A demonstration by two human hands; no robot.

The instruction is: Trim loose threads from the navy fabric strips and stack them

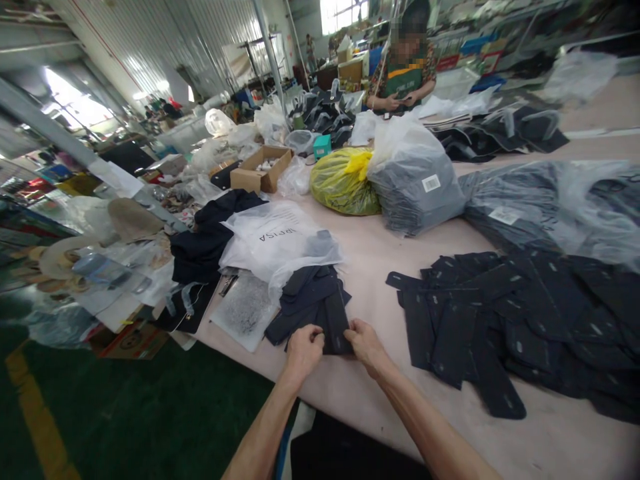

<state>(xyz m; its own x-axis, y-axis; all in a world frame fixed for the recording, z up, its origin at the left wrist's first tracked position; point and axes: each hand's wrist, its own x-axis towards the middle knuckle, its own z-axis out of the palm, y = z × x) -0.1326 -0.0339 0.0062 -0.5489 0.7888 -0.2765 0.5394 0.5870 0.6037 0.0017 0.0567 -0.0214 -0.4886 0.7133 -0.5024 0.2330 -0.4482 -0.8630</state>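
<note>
Near the table's front edge, my left hand [306, 348] and my right hand [366, 343] are on either side of a dark fabric piece [336, 320]. The fingers of both hands are pinched on its edges. It lies at the front of a small pile of dark pieces [300, 310], partly covered by a white printed plastic bag [280, 240]. Left of the pile lies a clear bag of small bits [244, 310]. A large heap of dark fabric pieces [500, 313] spreads over the right side of the table.
Behind are a yellow bag [343, 181], a bagged dark stack [417, 180], an open cardboard box [263, 170] and a teal box [322, 147]. A person [403, 73] stands across the table. Black cloth [200, 243] lies at the left.
</note>
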